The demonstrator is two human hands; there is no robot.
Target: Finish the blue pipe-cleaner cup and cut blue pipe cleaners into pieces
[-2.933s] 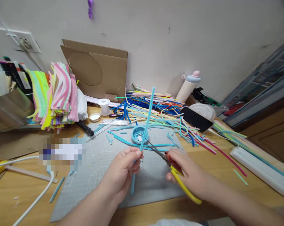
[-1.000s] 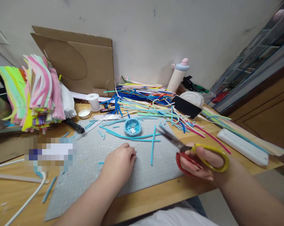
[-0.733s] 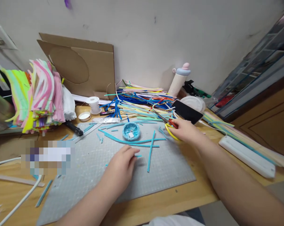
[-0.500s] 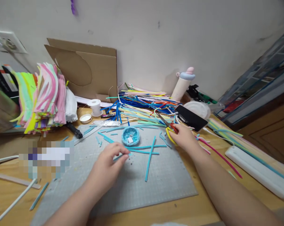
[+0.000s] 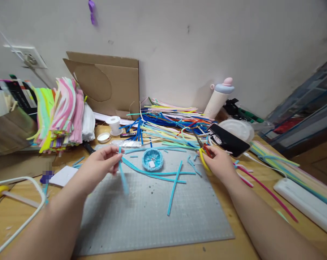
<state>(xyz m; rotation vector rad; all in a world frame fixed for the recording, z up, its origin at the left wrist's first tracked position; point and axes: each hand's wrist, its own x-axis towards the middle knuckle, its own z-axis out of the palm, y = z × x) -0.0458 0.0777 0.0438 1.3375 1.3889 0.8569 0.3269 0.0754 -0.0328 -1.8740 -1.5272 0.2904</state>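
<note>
My left hand [image 5: 106,159] pinches a short blue pipe cleaner [image 5: 122,177] over the left part of the grey cutting mat [image 5: 141,224]; the strip's lower end is blurred. My right hand [image 5: 216,160] is closed around the scissors [image 5: 205,159] with yellow and red handles, at the mat's right edge, blades pointing away toward the pile. Between the hands sits a small round bowl of blue pipe cleaner [image 5: 152,160] with a little white piece inside. Long blue pipe cleaners [image 5: 163,174] lie in front of it, and another one [image 5: 175,187] crosses them.
A heap of coloured pipe cleaners [image 5: 171,124] lies behind the mat. Bundles of them [image 5: 64,112] stand at the left, beside folded cardboard [image 5: 122,86]. A white bottle [image 5: 217,97], a black phone [image 5: 229,140] and a white power strip [image 5: 309,202] are at the right.
My left hand has moved left and away from me, lifting the blue pipe cleaner from near the bowl. My right hand keeps the scissors in about the same place. The view has shifted slightly.
</note>
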